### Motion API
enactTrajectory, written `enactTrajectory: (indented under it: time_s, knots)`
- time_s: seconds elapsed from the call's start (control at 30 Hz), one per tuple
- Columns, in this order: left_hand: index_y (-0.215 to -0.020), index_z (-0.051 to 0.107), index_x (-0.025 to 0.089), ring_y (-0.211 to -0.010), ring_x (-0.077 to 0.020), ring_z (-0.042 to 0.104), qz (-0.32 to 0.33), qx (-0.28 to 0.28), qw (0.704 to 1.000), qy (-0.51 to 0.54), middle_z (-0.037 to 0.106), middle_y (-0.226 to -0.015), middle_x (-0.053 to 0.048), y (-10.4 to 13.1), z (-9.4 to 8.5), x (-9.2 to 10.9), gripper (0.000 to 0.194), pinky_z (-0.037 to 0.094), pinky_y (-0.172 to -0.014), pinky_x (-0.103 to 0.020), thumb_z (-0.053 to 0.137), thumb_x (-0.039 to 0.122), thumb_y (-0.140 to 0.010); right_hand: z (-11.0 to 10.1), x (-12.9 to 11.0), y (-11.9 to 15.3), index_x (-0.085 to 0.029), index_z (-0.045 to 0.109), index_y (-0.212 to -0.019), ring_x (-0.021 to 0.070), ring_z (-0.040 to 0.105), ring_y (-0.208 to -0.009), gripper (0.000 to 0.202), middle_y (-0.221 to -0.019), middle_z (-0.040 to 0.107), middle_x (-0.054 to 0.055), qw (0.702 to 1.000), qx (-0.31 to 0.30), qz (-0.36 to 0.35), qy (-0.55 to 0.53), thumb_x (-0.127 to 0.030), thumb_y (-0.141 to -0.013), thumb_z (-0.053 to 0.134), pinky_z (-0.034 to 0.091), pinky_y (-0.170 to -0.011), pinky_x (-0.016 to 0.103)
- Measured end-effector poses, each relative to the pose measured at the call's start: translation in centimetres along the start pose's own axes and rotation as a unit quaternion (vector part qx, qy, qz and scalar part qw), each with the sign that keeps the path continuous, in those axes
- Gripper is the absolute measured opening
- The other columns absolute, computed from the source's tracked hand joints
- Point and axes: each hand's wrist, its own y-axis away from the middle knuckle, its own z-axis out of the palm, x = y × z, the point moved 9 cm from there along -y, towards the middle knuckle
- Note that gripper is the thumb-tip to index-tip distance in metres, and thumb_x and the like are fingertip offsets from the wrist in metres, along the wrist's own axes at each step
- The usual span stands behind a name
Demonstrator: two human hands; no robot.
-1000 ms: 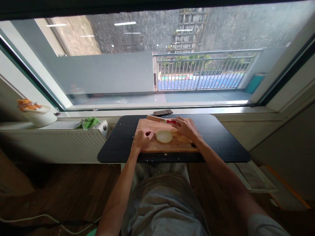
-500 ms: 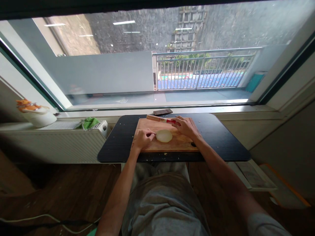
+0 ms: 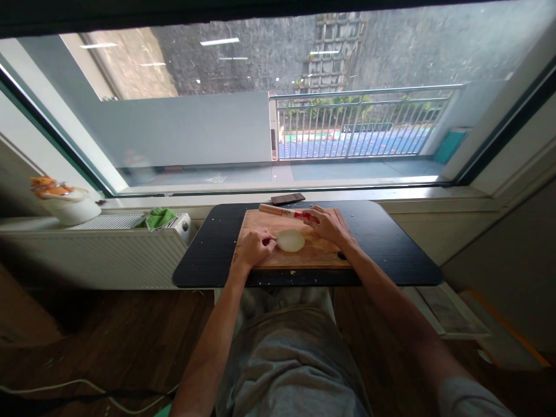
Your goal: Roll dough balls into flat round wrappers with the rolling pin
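Observation:
A flat, pale oval round of what looks like dough [image 3: 291, 240] lies on a wooden cutting board [image 3: 299, 263]. Its left edge is pinched between the thumb and fingers of my left hand [image 3: 258, 246]. My right hand [image 3: 328, 225] is wrapped round the right end of a wooden stick with a red and white printed part [image 3: 280, 212]. The stick is above the far part of the board, beyond the dough, and points to the left.
The board rests on a black table [image 3: 391, 249] with small crumbs on it. A dark flat object [image 3: 288, 198] lies on the windowsill behind. At left, a radiator [image 3: 130, 255] carries a green cloth [image 3: 160, 218] and a white pot with an orange figure [image 3: 69, 204].
Hardly anything differs. My left hand has shifted very slightly to the right at the dough's edge, while my right hand keeps its hold on the stick.

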Motion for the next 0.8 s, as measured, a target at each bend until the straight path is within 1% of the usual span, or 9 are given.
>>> enactTrajectory:
  time_s: [0.1, 0.27, 0.37, 0.53, 0.8]
  knots:
    - [-0.091, 0.089, 0.022, -0.087, -0.0207, 0.073, -0.003, 0.004, 1.0, 0.012, 0.08, -0.088, -0.005, -0.1, -0.1, 0.1, 0.023, 0.057, -0.087, -0.032, 0.068, 0.013, -0.087, 0.3, 0.4, 0.0, -0.028, 0.08, -0.133, 0.0239, 0.074, -0.095, 0.03, -0.121, 0.079, 0.009, 1.0, 0.002, 0.005, -0.003, -0.038, -0.106, 0.068, 0.053, -0.085, 0.032]
    - [-0.085, 0.089, 0.021, -0.081, -0.0194, 0.073, -0.017, 0.028, 0.998, 0.051, 0.082, -0.086, -0.005, 0.0, -1.0, -0.1, 0.023, 0.056, -0.08, -0.029, 0.067, 0.013, -0.088, 0.4, 0.6, 0.0, -0.028, 0.078, -0.135, 0.024, 0.073, -0.096, 0.032, -0.117, 0.078, 0.009, 1.0, 0.0, 0.007, 0.0, -0.04, -0.108, 0.065, 0.052, -0.083, 0.031]
    - [-0.082, 0.088, 0.02, -0.08, -0.0192, 0.074, -0.025, 0.039, 0.996, 0.07, 0.083, -0.084, -0.005, 0.1, -1.4, -0.3, 0.024, 0.056, -0.079, -0.028, 0.066, 0.012, -0.087, 0.3, 0.5, 0.1, -0.027, 0.077, -0.136, 0.0238, 0.073, -0.096, 0.033, -0.116, 0.078, 0.008, 1.0, -0.001, 0.008, 0.003, -0.039, -0.108, 0.065, 0.05, -0.082, 0.03]
    - [-0.082, 0.088, 0.02, -0.078, -0.0182, 0.073, -0.036, 0.019, 0.996, 0.075, 0.083, -0.084, -0.004, 0.0, -1.1, -0.4, 0.024, 0.057, -0.078, -0.027, 0.066, 0.01, -0.086, 0.1, 0.2, 0.1, -0.028, 0.077, -0.136, 0.0234, 0.072, -0.097, 0.032, -0.119, 0.078, 0.008, 1.0, 0.001, 0.005, 0.005, -0.039, -0.109, 0.064, 0.05, -0.083, 0.03]
    - [-0.084, 0.088, 0.021, -0.08, -0.0182, 0.074, -0.04, 0.007, 0.995, 0.089, 0.083, -0.086, -0.004, 0.0, -0.7, -0.6, 0.024, 0.059, -0.08, -0.028, 0.067, 0.011, -0.086, -0.3, -0.1, 0.1, -0.028, 0.078, -0.135, 0.0241, 0.074, -0.096, 0.031, -0.118, 0.079, 0.008, 1.0, -0.002, 0.003, 0.011, -0.038, -0.109, 0.064, 0.052, -0.084, 0.031]
